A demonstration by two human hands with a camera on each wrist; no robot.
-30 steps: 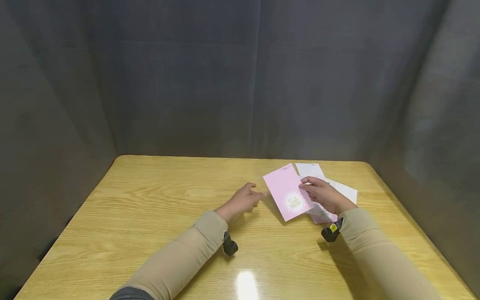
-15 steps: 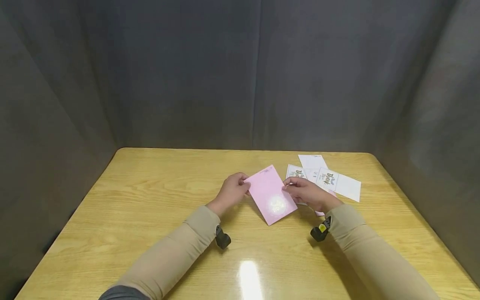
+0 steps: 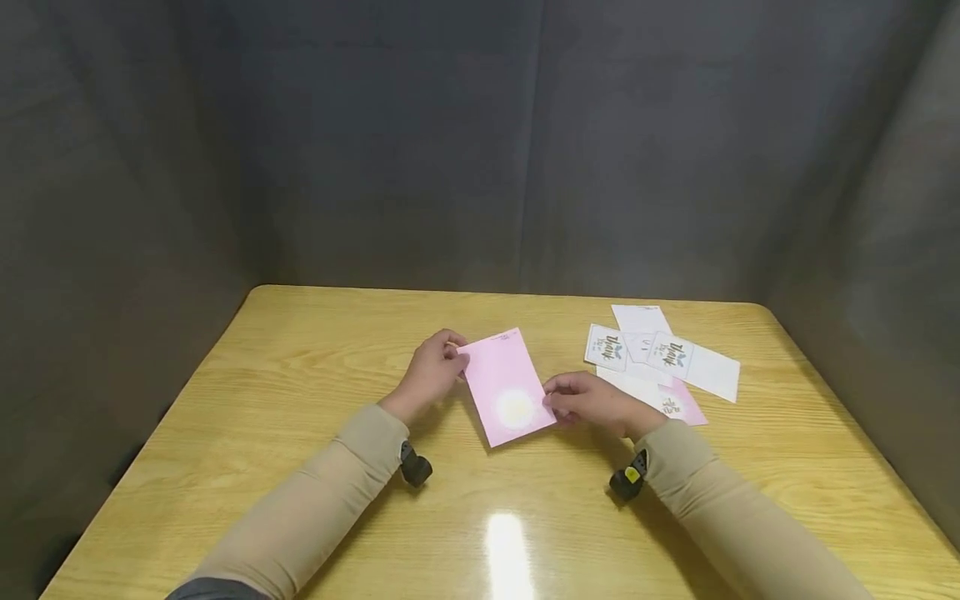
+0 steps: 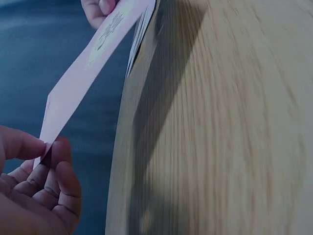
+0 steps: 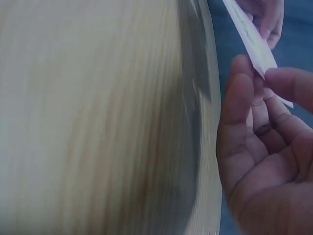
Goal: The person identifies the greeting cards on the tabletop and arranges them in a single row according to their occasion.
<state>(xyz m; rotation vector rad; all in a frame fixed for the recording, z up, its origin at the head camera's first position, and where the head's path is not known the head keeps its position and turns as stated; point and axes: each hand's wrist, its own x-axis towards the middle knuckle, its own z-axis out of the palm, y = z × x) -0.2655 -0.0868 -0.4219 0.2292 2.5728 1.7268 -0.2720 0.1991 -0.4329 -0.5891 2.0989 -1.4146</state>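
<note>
A flat pink card (image 3: 504, 379) with a pale round patch, washed out by glare, is held up in front of the body between both hands. My left hand (image 3: 430, 373) pinches its upper left edge, thumb on the near face; the left wrist view shows this thumb-and-finger pinch on the card (image 4: 73, 93). At the lower right edge my right hand (image 3: 592, 402) pinches the card between thumb and fingers. In the right wrist view, that hand (image 5: 269, 142) has the card's corner under its thumb. A shadow below the card falls on the wood in the left wrist view.
Right of the hands, several overlapping cards lie on the wooden table (image 3: 315, 358): white ones with lettering, such as this thank-you card (image 3: 670, 353), and a pink card (image 3: 686, 407) partly underneath. Dark grey curtains (image 3: 390, 150) enclose the table's back and sides.
At first only the right hand held the pink card while the left reached out. The left hand has since taken its left edge, and both have carried it leftward, uncovering the pile.
</note>
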